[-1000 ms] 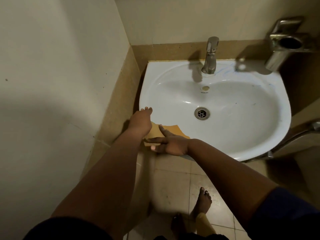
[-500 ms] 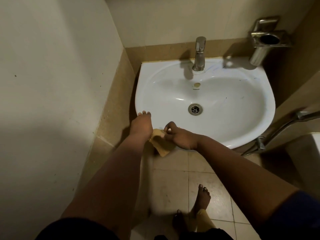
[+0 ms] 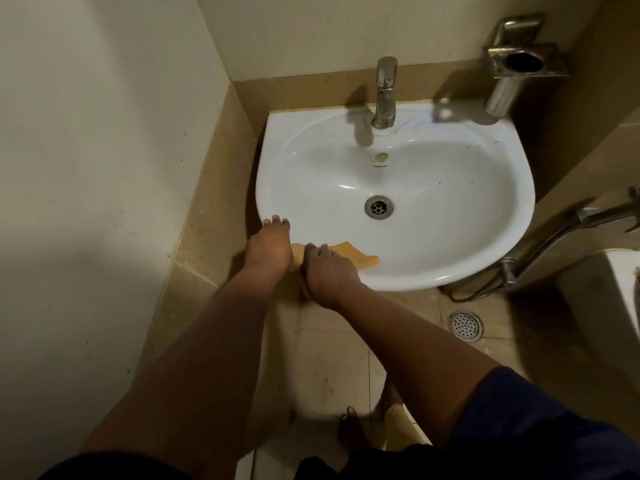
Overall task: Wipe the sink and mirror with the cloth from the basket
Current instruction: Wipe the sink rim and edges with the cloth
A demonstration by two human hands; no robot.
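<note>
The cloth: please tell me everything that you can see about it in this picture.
The cloth is a thin, soft-looking piece of orange-yellow fabric. It lies on the near left rim of the white sink, with one flat corner pointing right toward the basin. The right hand presses on its middle and hides most of it; the left hand rests beside it on the rim, with a small strip of cloth showing between the hands. A part seems to hang below the rim, under the right hand.
</note>
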